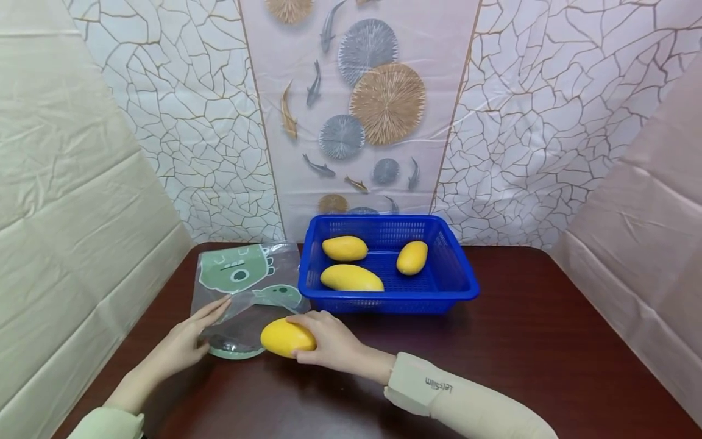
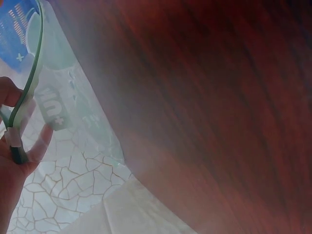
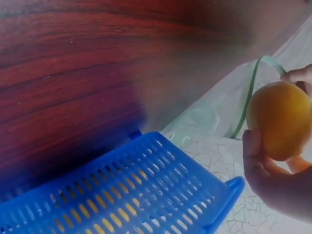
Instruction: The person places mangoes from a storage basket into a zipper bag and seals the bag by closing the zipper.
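Note:
My left hand point(image 1: 183, 338) holds the near edge of a clear zip bag point(image 1: 238, 323) printed with green cartoon figures. In the left wrist view the bag's green-edged mouth point(image 2: 32, 80) stands apart, and one finger shows through the clear plastic. A yellow mango point(image 1: 285, 338) is in my right hand point(image 1: 334, 341), gripped between thumb and fingers at its right end. That mango is close over the bag's near right part. In the right wrist view the mango point(image 3: 279, 119) overlaps the bag's green rim point(image 3: 248, 100).
Behind my right hand stands a blue perforated basket point(image 1: 384, 303) holding two mangoes on its left side point(image 1: 351, 278) and one mango on its right point(image 1: 412, 258). The dark wooden table point(image 1: 526, 341) ends at a patterned cloth backdrop point(image 1: 504, 183), with pale cloth on both sides.

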{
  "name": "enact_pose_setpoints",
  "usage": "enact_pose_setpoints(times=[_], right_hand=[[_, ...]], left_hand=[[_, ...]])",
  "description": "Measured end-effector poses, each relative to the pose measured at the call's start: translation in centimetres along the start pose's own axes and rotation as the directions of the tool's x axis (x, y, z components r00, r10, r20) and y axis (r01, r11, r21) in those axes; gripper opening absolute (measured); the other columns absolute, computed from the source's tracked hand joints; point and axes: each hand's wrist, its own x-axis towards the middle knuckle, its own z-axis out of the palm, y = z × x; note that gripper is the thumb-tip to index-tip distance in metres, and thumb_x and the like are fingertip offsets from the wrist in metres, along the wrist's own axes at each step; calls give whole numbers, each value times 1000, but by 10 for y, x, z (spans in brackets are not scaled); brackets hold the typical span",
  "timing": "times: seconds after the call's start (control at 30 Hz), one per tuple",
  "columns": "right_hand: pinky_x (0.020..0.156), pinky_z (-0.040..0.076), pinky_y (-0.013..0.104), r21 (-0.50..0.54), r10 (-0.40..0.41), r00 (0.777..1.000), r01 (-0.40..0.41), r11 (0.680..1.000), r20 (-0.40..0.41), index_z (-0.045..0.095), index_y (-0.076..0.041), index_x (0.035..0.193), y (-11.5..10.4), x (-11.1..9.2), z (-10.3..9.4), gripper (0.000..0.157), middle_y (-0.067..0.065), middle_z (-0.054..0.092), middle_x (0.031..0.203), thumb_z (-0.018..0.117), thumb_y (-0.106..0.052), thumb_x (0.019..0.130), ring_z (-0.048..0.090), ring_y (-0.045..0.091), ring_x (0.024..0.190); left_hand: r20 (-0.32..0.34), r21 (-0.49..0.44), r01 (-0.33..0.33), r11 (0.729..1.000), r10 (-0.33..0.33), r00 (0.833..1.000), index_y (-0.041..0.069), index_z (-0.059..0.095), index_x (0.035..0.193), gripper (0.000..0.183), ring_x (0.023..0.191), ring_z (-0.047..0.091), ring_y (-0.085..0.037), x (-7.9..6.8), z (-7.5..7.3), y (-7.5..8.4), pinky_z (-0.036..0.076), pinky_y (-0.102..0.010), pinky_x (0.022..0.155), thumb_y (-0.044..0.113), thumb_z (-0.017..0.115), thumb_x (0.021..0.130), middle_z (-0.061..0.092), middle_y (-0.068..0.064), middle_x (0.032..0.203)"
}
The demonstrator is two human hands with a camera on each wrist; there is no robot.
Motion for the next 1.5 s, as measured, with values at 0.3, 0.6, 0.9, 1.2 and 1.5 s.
enact_pose_setpoints(times=[0.3,0.6,0.9,1.2,1.5], right_hand=[[74,38,18,-91,-31,999,34,995,37,53,-17,133,-7,9,13,56,2,63,117,66,-37,83,49,11,90],[66,35,17,-175,7,999,1,985,44,60,-14,126,-12,15,26,53,3,66,109,68,-38,79,48,10,82],[62,40,18,-234,-19,1000,24,972,23,59,-14,126,-13,14,33,53,5,58,108,68,-37,79,48,13,79],[65,49,22,-362,-104,995,93,927,-9,55,-20,117,-17,14,37,42,5,59,104,65,-43,84,55,16,81],[68,52,24,-389,-92,993,111,915,69,55,-16,123,-27,14,33,49,7,59,112,72,-32,80,59,18,90]], left_hand=[[15,23,2,1000,-2,1000,0,48,136,83,103,55,-26,1,2,2,36,-15,58,-19,68,58,45,-18,140],[18,15,0,1000,0,1000,1,47,137,82,102,54,-26,1,1,3,36,-15,56,-18,66,59,44,-18,141],[-21,40,-69,997,70,997,5,48,137,88,110,54,-34,1,3,4,38,-17,60,-19,65,54,48,-18,137],[-40,50,-106,993,108,993,3,50,134,87,95,56,-21,3,4,8,36,-15,58,-18,66,52,49,-15,135],[-26,66,-112,991,114,993,-1,49,135,86,91,54,-19,5,4,7,36,-14,58,-17,67,53,47,-16,138]])
